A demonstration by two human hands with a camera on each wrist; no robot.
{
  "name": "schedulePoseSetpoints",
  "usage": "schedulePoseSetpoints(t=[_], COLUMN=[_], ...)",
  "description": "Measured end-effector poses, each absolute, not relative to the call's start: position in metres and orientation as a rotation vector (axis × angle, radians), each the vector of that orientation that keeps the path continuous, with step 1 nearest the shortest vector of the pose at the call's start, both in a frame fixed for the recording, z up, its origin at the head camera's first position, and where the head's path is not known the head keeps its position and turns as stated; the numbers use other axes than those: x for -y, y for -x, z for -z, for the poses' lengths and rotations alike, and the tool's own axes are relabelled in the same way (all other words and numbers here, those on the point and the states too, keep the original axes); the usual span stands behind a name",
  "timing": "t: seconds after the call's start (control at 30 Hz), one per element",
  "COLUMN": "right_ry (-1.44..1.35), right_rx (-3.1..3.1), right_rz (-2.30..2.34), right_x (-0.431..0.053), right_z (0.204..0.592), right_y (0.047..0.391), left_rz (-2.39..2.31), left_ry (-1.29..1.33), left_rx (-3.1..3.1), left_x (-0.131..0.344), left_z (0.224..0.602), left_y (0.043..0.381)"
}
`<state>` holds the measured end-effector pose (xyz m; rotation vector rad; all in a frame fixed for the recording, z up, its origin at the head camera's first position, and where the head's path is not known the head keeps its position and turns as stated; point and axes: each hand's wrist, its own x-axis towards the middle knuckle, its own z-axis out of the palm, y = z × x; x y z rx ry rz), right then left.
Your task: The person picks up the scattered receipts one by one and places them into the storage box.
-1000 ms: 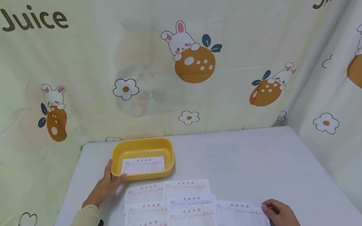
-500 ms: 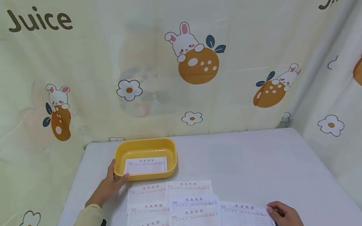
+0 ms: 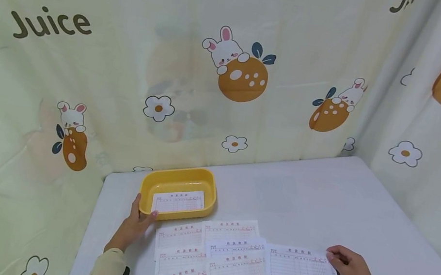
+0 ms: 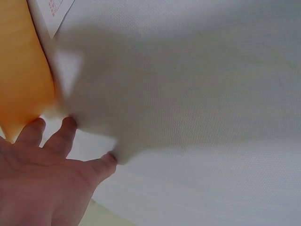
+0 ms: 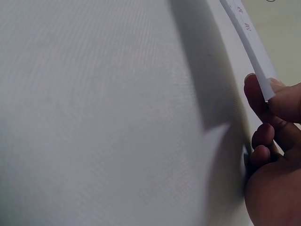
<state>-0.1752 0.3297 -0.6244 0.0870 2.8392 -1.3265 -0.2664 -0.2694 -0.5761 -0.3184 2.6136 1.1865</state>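
Note:
In the head view, a yellow tray sits at the back left of the table, with a printed receipt form lying inside it. My left hand holds the tray's near-left corner, thumb at the front rim and fingers along the side; the left wrist view shows several fingertips by the tray's wall. At the right, my right hand pinches the upper right corner of a receipt pad between thumb and index finger. The right wrist view shows the thickness of the pad's edge.
Several overlapping receipt forms lie in front of the tray, between the hands; the held pad's left edge meets them. A white cloth covers the table. A patterned curtain stands along the back and right side.
The head view has shifted slightly, so the scene sits a little farther right. Both hands keep their holds on the tray and the receipt pad.

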Motion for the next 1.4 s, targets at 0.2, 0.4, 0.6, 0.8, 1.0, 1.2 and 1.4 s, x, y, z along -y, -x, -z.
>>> schedulePoseSetpoints(t=[0.2, 0.4, 0.6, 0.8, 1.0, 1.2, 1.4], right_ry=[-0.058, -0.024, 0.006, 0.009, 0.039, 0.067, 0.077], right_rx=[-2.854, -2.853, -2.859, -2.823, -2.793, -2.773, -2.736], right_rz=[1.346, 1.378, 1.389, 1.459, 1.504, 1.545, 1.613], right_x=[-0.325, -0.313, -0.296, -0.271, -0.245, -0.224, -0.206], right_z=[0.623, 0.619, 0.618, 0.618, 0.612, 0.604, 0.599], right_y=[0.178, 0.184, 0.196, 0.207, 0.221, 0.236, 0.248], left_rz=[-1.196, -1.191, -1.194, -1.193, -1.198, -1.212, -1.223], left_ry=[0.335, 0.347, 0.342, 0.342, 0.372, 0.395, 0.387], left_rx=[-2.606, -2.614, -2.617, -2.618, -2.609, -2.605, -2.604], left_x=[0.273, 0.273, 0.276, 0.277, 0.277, 0.275, 0.27], left_z=[0.578, 0.578, 0.578, 0.574, 0.576, 0.58, 0.579], left_y=[0.267, 0.265, 0.263, 0.261, 0.262, 0.265, 0.267])
